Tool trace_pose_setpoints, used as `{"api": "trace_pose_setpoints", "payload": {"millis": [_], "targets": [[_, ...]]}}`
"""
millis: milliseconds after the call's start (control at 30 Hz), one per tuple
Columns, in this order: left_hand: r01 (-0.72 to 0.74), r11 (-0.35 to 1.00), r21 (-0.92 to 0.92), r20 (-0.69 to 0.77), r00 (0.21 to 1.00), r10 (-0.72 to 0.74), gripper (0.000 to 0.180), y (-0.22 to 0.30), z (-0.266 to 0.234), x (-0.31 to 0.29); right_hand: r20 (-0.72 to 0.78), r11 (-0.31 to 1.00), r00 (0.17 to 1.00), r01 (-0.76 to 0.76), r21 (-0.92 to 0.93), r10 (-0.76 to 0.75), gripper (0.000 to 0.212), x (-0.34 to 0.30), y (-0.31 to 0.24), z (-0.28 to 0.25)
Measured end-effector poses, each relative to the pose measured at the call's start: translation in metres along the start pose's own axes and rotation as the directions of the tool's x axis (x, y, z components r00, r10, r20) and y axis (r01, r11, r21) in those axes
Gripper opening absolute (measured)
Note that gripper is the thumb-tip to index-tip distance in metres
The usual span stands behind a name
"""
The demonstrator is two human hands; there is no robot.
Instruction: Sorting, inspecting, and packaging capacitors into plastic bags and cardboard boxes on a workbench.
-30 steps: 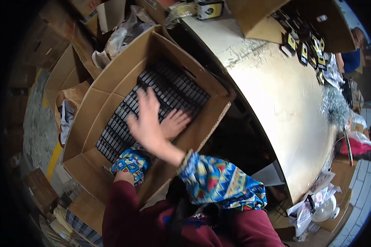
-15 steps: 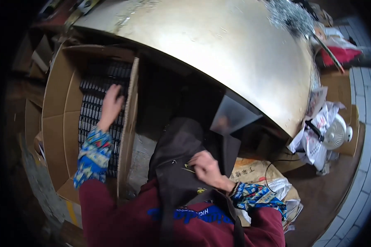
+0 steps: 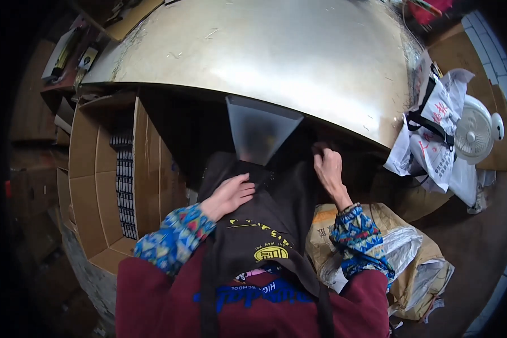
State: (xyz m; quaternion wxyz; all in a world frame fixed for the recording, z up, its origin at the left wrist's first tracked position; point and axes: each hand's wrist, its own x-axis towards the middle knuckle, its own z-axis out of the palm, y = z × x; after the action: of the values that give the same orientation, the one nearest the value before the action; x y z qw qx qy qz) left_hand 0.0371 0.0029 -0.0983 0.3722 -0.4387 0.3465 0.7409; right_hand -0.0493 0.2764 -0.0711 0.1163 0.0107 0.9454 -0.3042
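My left hand (image 3: 231, 195) lies over the dark apron (image 3: 290, 217) on my lap, fingers stretched out and nothing seen in them. Farther right, my right hand (image 3: 329, 169) is raised by the table's front edge, its fingers curled together. A small dark shape shows at those fingertips against the shadow, too dim to name. Between the hands, a grey translucent flared panel (image 3: 265, 127) hangs below the table edge, its narrow end near my lap. Left of me stands an open cardboard box (image 3: 84, 174) with stacked rows of small black pieces (image 3: 125, 186).
A metal-topped table (image 3: 253, 50) with scattered thin scraps spans the front. A white fan (image 3: 472, 132) and crumpled white plastic bags (image 3: 434, 129) are at the right. Brown paper sacking (image 3: 428, 281) lies beside my right arm.
My left hand has come out of the cardboard box and over my lap. My right hand has moved from the apron up and right toward the table edge. The view has turned.
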Motion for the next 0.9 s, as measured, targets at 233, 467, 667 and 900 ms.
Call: {"api": "trace_pose_setpoints", "payload": {"millis": [233, 467, 667, 900], "targets": [[0.08, 0.867, -0.492, 0.271, 0.961, 0.065, 0.028, -0.033, -0.02, 0.149, 0.112, 0.749, 0.74, 0.653, 0.118, -0.663, 0.009, -0.047, -0.034, -0.034], [0.235, 0.97, 0.054, 0.474, 0.849, -0.233, 0.034, 0.064, 0.037, -0.053, 0.142, 0.752, 0.748, 0.599, 0.276, -0.648, 0.033, -0.026, -0.066, -0.088], [-0.591, -0.214, 0.778, 0.557, 0.49, 0.671, 0.044, 0.255, 0.145, -0.112, -0.26, 0.566, 0.879, 0.459, 0.685, -0.399, 0.024, 0.099, -0.143, -0.112], [-0.204, -0.72, 0.663, 0.748, 0.146, 0.648, 0.036, 0.442, 0.242, 0.028, -0.693, 0.357, 0.621, 0.594, 0.721, 0.365, 0.019, 0.32, -0.085, -0.199]]}}
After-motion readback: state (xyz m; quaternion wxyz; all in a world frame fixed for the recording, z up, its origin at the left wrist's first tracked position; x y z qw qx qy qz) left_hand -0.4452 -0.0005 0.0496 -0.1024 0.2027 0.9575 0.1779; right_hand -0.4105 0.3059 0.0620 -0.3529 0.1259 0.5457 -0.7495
